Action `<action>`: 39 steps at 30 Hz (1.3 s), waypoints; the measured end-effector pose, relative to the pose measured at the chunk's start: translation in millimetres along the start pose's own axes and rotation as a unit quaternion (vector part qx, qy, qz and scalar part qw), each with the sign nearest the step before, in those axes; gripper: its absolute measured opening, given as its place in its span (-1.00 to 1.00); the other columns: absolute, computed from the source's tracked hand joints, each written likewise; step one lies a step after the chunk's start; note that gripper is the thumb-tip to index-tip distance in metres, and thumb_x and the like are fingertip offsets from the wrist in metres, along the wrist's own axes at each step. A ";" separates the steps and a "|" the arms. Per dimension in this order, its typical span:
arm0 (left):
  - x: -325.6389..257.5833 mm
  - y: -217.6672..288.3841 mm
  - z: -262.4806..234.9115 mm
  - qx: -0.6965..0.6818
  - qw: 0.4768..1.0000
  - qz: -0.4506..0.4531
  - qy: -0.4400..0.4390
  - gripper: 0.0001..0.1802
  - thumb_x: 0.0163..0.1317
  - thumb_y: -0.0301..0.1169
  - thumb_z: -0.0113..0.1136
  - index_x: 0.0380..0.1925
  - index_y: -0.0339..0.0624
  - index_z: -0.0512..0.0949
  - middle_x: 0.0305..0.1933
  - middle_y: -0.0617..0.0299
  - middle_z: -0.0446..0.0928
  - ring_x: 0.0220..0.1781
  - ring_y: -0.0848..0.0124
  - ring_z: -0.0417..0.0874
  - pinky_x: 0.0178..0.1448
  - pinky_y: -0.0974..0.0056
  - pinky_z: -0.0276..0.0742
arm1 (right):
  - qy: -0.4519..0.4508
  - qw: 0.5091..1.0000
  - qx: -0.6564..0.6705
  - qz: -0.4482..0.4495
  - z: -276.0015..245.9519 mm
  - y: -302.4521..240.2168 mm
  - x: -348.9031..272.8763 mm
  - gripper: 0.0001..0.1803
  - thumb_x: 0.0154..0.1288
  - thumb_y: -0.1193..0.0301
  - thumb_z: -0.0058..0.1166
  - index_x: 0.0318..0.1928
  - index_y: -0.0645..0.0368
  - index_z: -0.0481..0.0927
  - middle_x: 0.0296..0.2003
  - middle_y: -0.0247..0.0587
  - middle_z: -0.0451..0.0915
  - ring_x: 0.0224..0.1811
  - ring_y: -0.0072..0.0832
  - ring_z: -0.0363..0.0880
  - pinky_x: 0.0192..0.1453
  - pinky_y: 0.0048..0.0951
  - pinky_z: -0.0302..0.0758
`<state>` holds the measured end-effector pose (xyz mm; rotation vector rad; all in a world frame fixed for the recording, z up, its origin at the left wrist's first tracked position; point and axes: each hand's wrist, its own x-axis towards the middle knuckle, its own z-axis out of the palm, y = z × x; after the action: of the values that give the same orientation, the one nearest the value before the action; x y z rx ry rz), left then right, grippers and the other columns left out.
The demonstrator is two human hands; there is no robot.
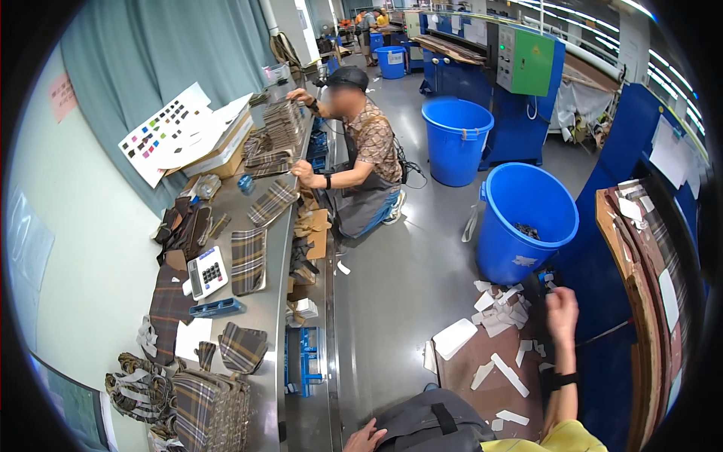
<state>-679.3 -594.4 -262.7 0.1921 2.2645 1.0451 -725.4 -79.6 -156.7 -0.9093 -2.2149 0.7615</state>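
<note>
Grey fabric, a bag (433, 426) with a black strap, sits at the bottom edge of my view. Left hand (365, 437) rests just beside its left side, fingers loosely curled, gripping nothing I can see. Right hand (561, 313) is raised over the brown board (482, 392); fingers clenched into a fist, and I cannot tell if anything is inside it. Black band on that wrist.

White scraps (501, 313) lie scattered on the board and on the floor toward the near blue bin (527, 226).

Left of me, the bench (271, 301) carries plaid pieces (247, 260), a calculator (207, 273) and, nearest, a stack of plaid bundles (203, 407).

Further along the bench, a co-worker (361, 162) crouches, both hands on plaid stacks. Behind that person a second blue bin (456, 139), then a blue machine with a green panel (527, 60).
</note>
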 end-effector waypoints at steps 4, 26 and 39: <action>28.9 3.9 9.6 0.119 0.992 -0.014 -0.030 -0.36 0.34 -0.07 0.08 0.29 -0.23 0.31 0.08 -0.23 0.50 0.12 -0.17 0.51 0.22 -0.02 0.38 | 0.268 0.939 -0.208 -0.048 -125.0 129.0 53.1 -0.63 0.38 0.38 -0.05 0.12 0.32 0.42 0.07 0.18 0.49 0.11 -0.04 0.47 0.25 -0.16 0.33; 225.2 100.1 64.1 0.223 0.947 -0.031 -0.228 -0.31 0.42 0.04 -0.19 0.29 -0.33 0.29 0.25 -0.21 0.40 0.34 -0.07 0.35 0.37 0.03 0.29 | 0.211 0.873 -0.366 0.246 -261.5 211.9 51.9 -0.32 0.51 -0.06 -0.37 0.04 0.32 0.58 -0.20 0.19 0.63 -0.17 0.05 0.61 -0.07 -0.04 0.49; 274.7 111.3 76.9 0.246 0.943 -0.028 -0.221 -0.44 0.42 -0.16 -0.10 0.29 -0.29 0.30 0.26 -0.21 0.38 0.33 -0.07 0.35 0.38 0.02 0.28 | 0.203 0.821 -0.430 0.317 -255.5 217.5 45.7 -0.36 0.52 -0.04 -0.45 0.16 0.15 0.54 -0.20 0.09 0.65 -0.20 0.03 0.62 -0.14 -0.08 0.53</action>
<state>-864.5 -367.5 -351.8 0.5122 2.0512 0.3376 -481.6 153.9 -129.4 -2.0839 -1.8035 -0.2707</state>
